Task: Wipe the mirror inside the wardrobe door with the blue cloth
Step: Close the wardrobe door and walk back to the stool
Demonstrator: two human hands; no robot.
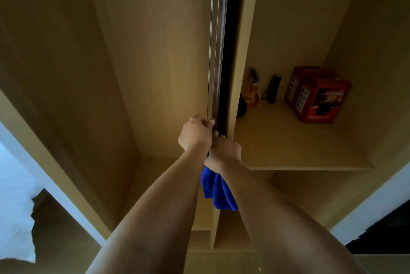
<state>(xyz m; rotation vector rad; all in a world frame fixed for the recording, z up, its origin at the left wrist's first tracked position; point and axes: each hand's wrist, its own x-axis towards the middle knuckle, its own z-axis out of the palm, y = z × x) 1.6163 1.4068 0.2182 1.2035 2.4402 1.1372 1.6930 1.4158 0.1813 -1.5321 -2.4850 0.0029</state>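
Light wooden wardrobe (155,51) fills your view, compartments left and right. Tall sliding door edge with metal frame (216,51) runs up centre, seen edge-on; mirror face not visible. Wooden shelf (288,151) at right carries red cardboard box (317,94) far right, black torch (274,88) to its left, orange spray bottle (253,89) further left. Blue cloth (218,191) hangs below your right wrist. Your left hand (196,132) curls round door edge. Your right hand (225,148), just beside it, fist closed, grips blue cloth; whether it also grips door, cannot tell.

Blue cloth (218,191) half hidden behind wrists; red box (315,94) print unreadable.
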